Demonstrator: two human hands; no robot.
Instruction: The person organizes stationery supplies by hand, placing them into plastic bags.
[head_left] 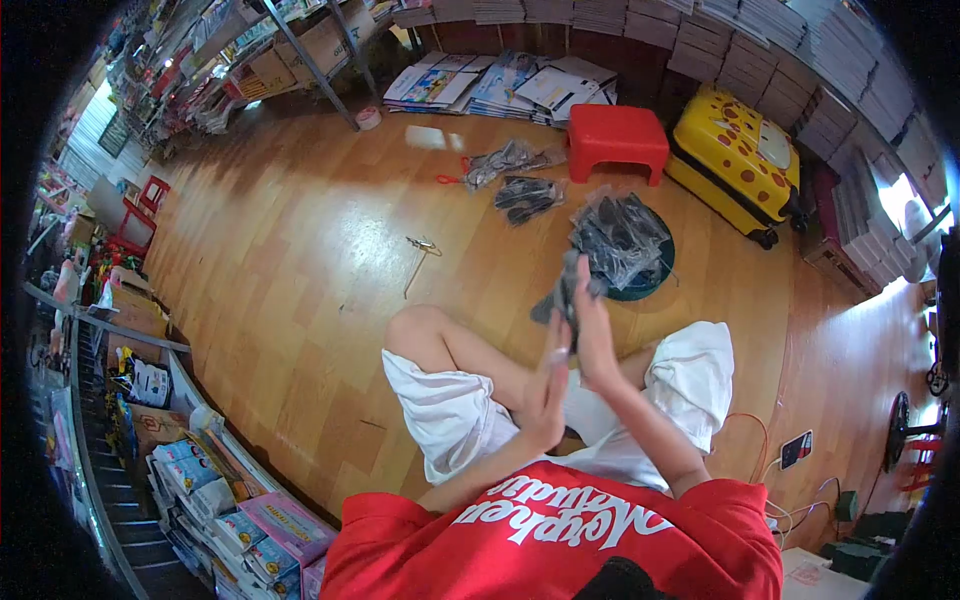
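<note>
In front of my crossed legs, my left hand and my right hand are raised close together, palms facing, fingers long and straight. Between them is a dark grey, soft-looking piece of cloth, pressed by the palms and sticking out past the fingers. Its exact kind cannot be made out. Just beyond my fingertips, clear plastic packets with dark contents are piled on a round dark green base. Smaller packets, one dark and one greyish, lie farther off on the floor.
A red stool and a yellow spotted suitcase stand beyond the pile. A thin metal tool lies on the wooden floor. Stacked books line the back; a loaded shelf is at left. A phone with cables lies right.
</note>
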